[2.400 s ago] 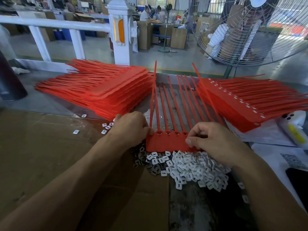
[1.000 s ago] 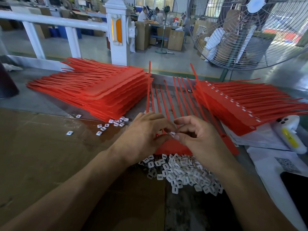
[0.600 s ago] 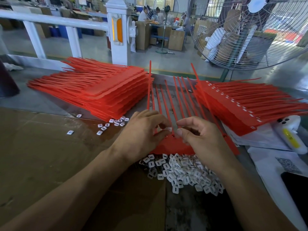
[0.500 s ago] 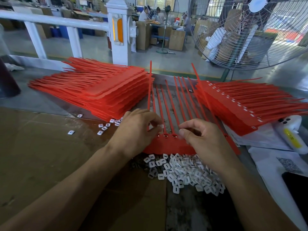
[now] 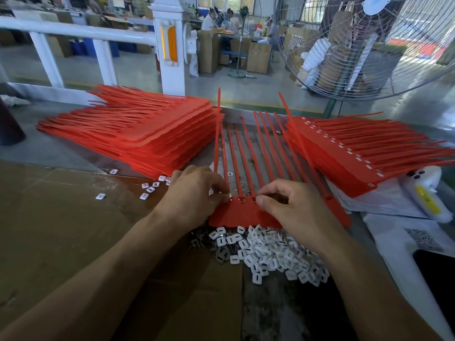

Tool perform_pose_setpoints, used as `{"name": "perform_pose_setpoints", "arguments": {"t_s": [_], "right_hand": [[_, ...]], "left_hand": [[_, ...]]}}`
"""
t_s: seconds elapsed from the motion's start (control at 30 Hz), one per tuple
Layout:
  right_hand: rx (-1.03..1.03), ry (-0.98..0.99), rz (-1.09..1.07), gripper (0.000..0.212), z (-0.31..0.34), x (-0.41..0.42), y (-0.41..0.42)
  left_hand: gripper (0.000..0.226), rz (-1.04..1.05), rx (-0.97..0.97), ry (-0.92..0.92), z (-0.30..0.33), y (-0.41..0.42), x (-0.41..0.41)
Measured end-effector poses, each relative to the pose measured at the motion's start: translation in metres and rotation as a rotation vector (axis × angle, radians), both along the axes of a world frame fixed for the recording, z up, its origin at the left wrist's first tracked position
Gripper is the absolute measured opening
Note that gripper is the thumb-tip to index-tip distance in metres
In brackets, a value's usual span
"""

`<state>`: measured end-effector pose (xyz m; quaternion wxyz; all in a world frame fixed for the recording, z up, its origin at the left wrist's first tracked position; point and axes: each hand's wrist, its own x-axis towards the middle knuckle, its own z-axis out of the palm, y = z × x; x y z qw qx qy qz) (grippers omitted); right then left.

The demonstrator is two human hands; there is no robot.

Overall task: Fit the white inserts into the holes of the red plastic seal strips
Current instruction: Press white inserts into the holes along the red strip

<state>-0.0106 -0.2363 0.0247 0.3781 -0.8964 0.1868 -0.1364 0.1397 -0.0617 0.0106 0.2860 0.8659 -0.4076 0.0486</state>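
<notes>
Far to my left lies one tall stack of red seal strips (image 5: 147,134), tags toward me and tails fanning away to the left; I see no white in their holes, so I judge them still to do. Near its front edge about seven loose white inserts (image 5: 149,190) sit scattered on the brown cardboard (image 5: 61,230). My left hand (image 5: 194,193) rests on the left end of the working strip sheet (image 5: 246,212), thumb and forefinger pinched together at the leftmost hole; whether an insert sits between them I cannot tell. The sheet's long tails, roughly ten, run straight away from me, and the row of holes runs across, left to right, between my two hands. Two holes show between my fingertips. My right hand (image 5: 293,207) has its fingers curled, thumb tip pressing the tag just right of those holes. The heap of white inserts (image 5: 268,252), too many to count, lies just below the sheet, nearer my right hand. Far right sits one stack of finished strips (image 5: 369,153), white showing in their holes.
</notes>
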Motion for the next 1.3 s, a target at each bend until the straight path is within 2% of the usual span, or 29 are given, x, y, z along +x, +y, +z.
{"name": "perform_pose_setpoints", "arguments": {"t_s": [0.3,0.8,1.0,1.13,1.3], "right_hand": [[0.005,0.002,0.008,0.006,-0.001,0.000,0.000],[-0.017,0.008,0.011,0.009,-0.002,0.000,-0.002],[-0.007,0.010,0.018,0.011,-0.002,0.001,0.000],[-0.016,0.013,0.052,0.010,0.001,-0.001,0.001],[-0.033,0.013,0.190,0.004,0.006,-0.003,0.004]], "left_hand": [[0.013,-0.026,0.005,0.002,0.001,0.001,0.000],[0.017,-0.143,0.108,-0.171,0.004,0.006,0.002],[0.025,-0.197,0.255,-0.175,0.013,0.008,-0.001],[0.031,-0.202,0.363,-0.298,0.018,0.007,-0.011],[0.036,-0.189,0.389,-0.365,0.021,0.003,-0.021]]}}
